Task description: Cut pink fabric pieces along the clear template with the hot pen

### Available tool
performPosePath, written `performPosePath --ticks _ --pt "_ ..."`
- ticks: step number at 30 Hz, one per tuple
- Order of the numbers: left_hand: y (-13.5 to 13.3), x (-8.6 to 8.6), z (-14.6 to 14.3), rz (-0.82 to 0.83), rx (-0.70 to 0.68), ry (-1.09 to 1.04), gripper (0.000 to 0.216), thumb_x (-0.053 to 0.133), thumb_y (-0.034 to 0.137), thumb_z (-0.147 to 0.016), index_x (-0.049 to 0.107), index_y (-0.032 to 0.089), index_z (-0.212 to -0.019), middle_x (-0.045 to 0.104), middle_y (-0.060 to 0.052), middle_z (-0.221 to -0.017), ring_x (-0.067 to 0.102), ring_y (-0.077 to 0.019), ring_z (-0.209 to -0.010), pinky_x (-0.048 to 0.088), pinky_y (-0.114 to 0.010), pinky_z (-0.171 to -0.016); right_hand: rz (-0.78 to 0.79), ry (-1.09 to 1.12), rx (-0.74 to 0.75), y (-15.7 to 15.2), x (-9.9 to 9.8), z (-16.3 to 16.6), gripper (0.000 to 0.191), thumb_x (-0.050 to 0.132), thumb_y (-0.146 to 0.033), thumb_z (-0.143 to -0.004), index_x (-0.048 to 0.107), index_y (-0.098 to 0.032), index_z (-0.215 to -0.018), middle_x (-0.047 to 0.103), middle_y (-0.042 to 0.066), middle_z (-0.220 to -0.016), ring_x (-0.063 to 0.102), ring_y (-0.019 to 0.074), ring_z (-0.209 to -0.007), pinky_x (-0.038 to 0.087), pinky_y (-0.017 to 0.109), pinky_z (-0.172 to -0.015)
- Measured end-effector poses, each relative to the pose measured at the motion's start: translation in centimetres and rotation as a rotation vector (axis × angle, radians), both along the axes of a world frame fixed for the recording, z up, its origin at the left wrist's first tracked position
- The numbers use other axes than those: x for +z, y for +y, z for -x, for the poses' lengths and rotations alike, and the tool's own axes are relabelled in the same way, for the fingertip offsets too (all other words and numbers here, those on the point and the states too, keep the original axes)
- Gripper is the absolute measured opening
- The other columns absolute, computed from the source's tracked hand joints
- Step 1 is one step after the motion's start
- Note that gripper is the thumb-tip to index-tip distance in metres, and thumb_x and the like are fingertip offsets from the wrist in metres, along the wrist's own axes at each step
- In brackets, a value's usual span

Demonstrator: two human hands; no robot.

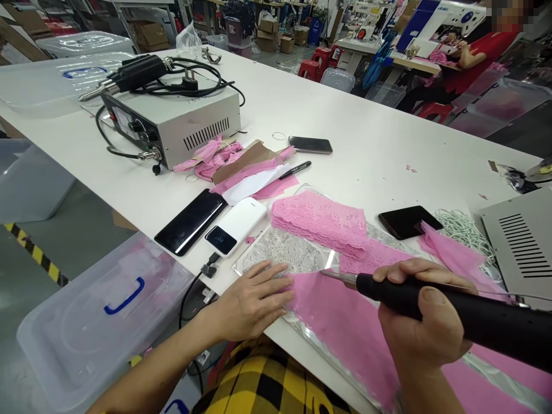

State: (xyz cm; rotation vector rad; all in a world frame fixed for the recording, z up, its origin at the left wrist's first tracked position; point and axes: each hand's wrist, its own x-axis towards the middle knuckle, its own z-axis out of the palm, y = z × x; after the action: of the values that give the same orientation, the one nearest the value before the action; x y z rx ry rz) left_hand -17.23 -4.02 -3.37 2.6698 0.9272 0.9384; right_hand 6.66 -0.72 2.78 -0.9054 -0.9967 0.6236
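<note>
My left hand (261, 296) lies flat with its fingers stretched, fingertips on the left edge of a smooth pink fabric piece (345, 322). My right hand (425, 310) is wrapped around a black ultrasonic handpiece (452, 310), whose pointed metal tip (338, 277) is at the fabric's upper edge. Beneath the fabric is a clear-covered board with a rough grey patch (284, 253). Just beyond the tip rests a layered stack of pink scalloped lace (319, 215). More pink lace (371, 256) reaches right, partly behind my right hand.
A grey generator box (198, 121) carries another handpiece (142, 72) and coiled cable. A white power bank (245, 224), a black phone (190, 221) and a marker (295, 169) lie left. Another generator (521, 236) stands right. A lidded plastic bin (103, 322) is below the table.
</note>
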Motion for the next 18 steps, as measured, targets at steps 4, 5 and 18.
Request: performPosePath --ticks 4,5,18 --pt "-0.1 -0.2 0.0 -0.017 0.001 -0.017 0.029 0.056 0.021 -0.094 0.062 0.015 -0.122 0.066 -0.009 -0.127 0.047 -0.0262 -0.136 0.038 -0.046 -0.114 -0.023 -0.008 -0.012 0.2 0.0 0.0 0.008 0.058 -0.022 -0.062 0.056 -0.020 -0.070 0.055 -0.001 -0.071 0.051 0.0130 -0.056 0.050 0.033 -0.050" --pt "-0.1 -0.2 0.0 -0.022 0.001 -0.020 0.029 0.055 0.020 -0.094 0.062 0.015 -0.122 0.066 -0.009 -0.127 0.047 -0.0263 -0.136 0.038 -0.046 -0.114 -0.021 -0.001 -0.004 0.2 0.0 0.1 0.009 0.058 -0.023 -0.062 0.057 -0.020 -0.070 0.055 -0.002 -0.070 0.051 0.0130 -0.055 0.050 0.033 -0.049" --pt "-0.4 -0.2 0.7 -0.065 -0.028 -0.067 0.026 0.058 0.016 -0.090 0.063 0.014 -0.115 0.071 -0.008 -0.117 0.053 -0.0259 -0.130 0.041 -0.043 -0.111 0.032 0.008 0.085 -0.3 -0.1 1.2 0.009 0.061 -0.022 -0.064 0.057 -0.020 -0.072 0.058 -0.001 -0.073 0.052 0.0131 -0.057 0.051 0.033 -0.051"
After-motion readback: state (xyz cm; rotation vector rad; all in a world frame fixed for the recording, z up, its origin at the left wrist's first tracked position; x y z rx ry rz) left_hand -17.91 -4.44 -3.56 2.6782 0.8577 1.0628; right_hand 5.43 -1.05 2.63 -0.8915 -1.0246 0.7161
